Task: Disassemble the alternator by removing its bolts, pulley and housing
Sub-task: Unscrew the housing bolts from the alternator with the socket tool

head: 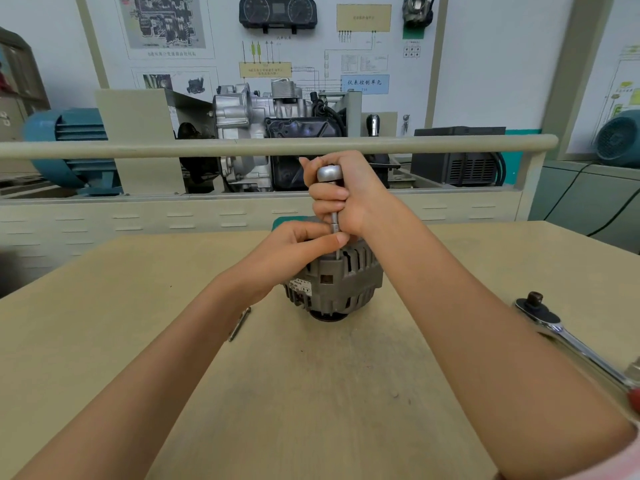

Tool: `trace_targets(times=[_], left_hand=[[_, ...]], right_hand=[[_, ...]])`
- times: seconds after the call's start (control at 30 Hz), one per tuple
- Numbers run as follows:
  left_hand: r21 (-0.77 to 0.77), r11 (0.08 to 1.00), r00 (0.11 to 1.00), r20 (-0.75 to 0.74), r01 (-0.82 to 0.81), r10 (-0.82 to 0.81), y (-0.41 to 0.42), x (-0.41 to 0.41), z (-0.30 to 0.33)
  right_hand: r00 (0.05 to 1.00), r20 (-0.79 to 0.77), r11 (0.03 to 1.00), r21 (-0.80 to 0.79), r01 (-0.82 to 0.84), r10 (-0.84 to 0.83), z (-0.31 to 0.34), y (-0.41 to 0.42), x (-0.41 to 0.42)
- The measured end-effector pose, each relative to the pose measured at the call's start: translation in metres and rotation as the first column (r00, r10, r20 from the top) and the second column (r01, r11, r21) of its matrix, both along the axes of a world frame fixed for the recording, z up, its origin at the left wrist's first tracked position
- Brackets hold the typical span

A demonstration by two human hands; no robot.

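One alternator [337,282], grey ribbed cast metal with slotted vents, stood pulley-end down at centre of tan wooden table [138,306]. Two hands met above it. Right hand [346,194] gripped one round-capped steel driver [330,188], shaft upright, tip at housing's top edge. Left hand [294,249] pinched shaft low, resting on housing. One loose bolt [239,323] lay left; one chrome ratchet [571,336] lay right.
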State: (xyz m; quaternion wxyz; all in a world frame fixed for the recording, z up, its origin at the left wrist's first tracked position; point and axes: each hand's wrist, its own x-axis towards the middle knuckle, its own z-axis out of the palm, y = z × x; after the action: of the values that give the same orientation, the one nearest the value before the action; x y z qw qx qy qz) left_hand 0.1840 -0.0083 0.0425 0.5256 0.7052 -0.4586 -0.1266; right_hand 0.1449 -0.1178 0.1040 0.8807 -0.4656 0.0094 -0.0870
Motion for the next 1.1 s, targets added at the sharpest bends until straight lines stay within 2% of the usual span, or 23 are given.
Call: trace_targets(times=[0.07,0.13,0.2,0.27,0.3,0.33,0.4,0.5,0.57,0.63,0.7,0.77,0.8,0.83,0.9,0.93,1.0,1.03,1.1], left_hand=[[-0.014,0.999,0.999,0.007,0.038,-0.038,0.001,0.001,-0.002],[-0.046,0.999,0.999,0.032,0.028,-0.027,0.000,0.001,-0.003],[-0.064,0.998,0.999,0.054,0.003,0.000,-0.002,0.001,-0.004],[-0.072,0.997,0.998,0.066,-0.013,0.018,-0.003,0.000,-0.005],[-0.073,0.997,0.997,0.066,-0.020,0.025,-0.003,0.001,-0.005],[-0.075,0.997,0.997,0.065,-0.031,0.036,-0.003,0.001,-0.006],[-0.066,0.997,0.998,0.056,-0.039,0.043,-0.005,0.000,-0.006],[-0.042,0.999,0.999,0.047,0.011,-0.009,-0.003,-0.001,-0.004],[-0.044,0.998,0.998,0.032,0.053,-0.052,0.000,0.000,-0.004],[-0.044,0.996,0.997,0.011,0.075,-0.074,0.002,-0.001,-0.003],[-0.060,0.995,0.997,0.015,0.082,-0.081,0.003,0.000,-0.003],[-0.093,0.993,0.997,0.037,0.076,-0.073,0.001,-0.001,-0.004],[-0.113,0.992,0.997,0.051,0.062,-0.056,0.000,-0.001,-0.005],[-0.129,0.991,0.998,0.063,0.037,-0.029,-0.001,-0.001,-0.006],[-0.143,0.990,0.998,0.063,-0.017,0.027,-0.004,0.001,-0.007],[-0.135,0.990,0.997,0.068,-0.035,0.044,-0.005,0.002,-0.008],[-0.088,0.996,0.998,0.065,-0.019,0.025,-0.004,0.002,-0.006],[-0.067,0.998,0.999,0.055,0.005,-0.001,-0.003,0.002,-0.006],[-0.056,0.997,0.998,0.018,0.053,-0.052,-0.002,0.001,-0.004]], right_hand=[[0.999,0.013,0.999,-0.018,0.049,-0.049,0.000,0.003,-0.002],[0.967,0.030,0.967,-0.017,0.255,-0.254,-0.001,0.010,-0.001],[0.820,0.098,0.826,0.051,0.562,-0.564,-0.005,0.019,0.001],[0.672,0.165,0.692,0.147,0.707,-0.722,-0.008,0.026,0.004],[0.667,0.166,0.687,0.158,0.709,-0.726,-0.008,0.027,0.005],[0.700,0.134,0.713,0.139,0.687,-0.701,-0.007,0.026,0.005],[0.816,0.043,0.817,0.058,0.573,-0.576,-0.002,0.020,0.003],[0.984,-0.020,0.983,-0.047,0.176,-0.177,0.004,0.007,0.000],[0.996,-0.039,0.995,-0.057,-0.086,0.084,0.004,-0.001,-0.001],[0.982,-0.041,0.981,-0.050,-0.186,0.184,0.003,-0.003,-0.002],[0.992,-0.023,0.992,-0.037,-0.121,0.121,0.002,0.000,-0.003],[0.988,0.000,0.988,-0.013,0.152,-0.152,0.000,0.008,-0.001],[0.940,0.021,0.940,0.022,0.341,-0.341,-0.003,0.011,0.000],[0.851,0.051,0.852,0.079,0.518,-0.522,-0.005,0.015,0.001],[0.699,0.091,0.701,0.200,0.684,-0.709,-0.008,0.022,0.002],[0.686,0.094,0.687,0.223,0.692,-0.722,-0.007,0.023,0.003],[0.749,0.061,0.749,0.139,0.648,-0.659,-0.004,0.023,0.003],[0.812,0.033,0.812,0.052,0.581,-0.583,-0.001,0.022,0.003],[0.942,-0.042,0.938,-0.112,0.328,-0.334,0.006,0.015,0.001]])
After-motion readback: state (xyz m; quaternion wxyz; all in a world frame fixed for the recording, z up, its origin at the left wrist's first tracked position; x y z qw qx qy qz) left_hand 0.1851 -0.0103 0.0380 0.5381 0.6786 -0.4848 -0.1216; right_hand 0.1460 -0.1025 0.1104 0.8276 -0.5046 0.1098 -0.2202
